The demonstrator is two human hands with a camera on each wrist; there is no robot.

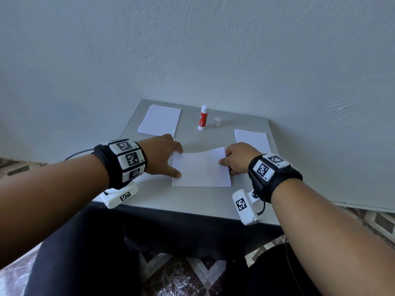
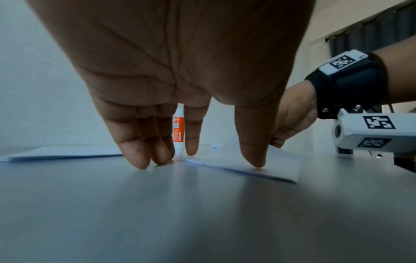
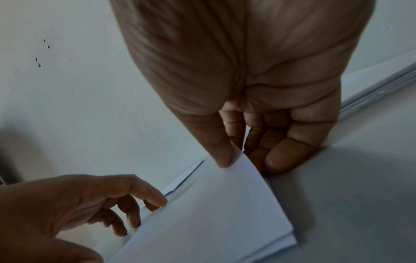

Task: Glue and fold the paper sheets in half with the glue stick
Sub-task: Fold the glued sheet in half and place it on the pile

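A white paper sheet (image 1: pixel 201 168) (image 3: pixel 213 213) lies folded over at the table's middle, its upper flap still bowed up. My right hand (image 1: pixel 224 158) (image 3: pixel 245 160) pinches the flap's right edge, thumb on top and fingers beneath. My left hand (image 1: pixel 177 162) (image 2: pixel 200 160) is spread with straight fingers; its thumb (image 2: pixel 255 160) presses the sheet's left part, and the other fingertips touch the table at the left edge. The orange-and-white glue stick (image 1: pixel 203 117) (image 2: pixel 179 131) stands uncapped at the back, its white cap (image 1: pixel 217 122) beside it.
A stack of flat sheets (image 1: pixel 159 120) lies at the back left of the grey table (image 1: pixel 183 201). A pile of white paper (image 1: pixel 251 138) (image 3: pixel 371 80) sits right behind my right hand. A wall rises directly behind the table.
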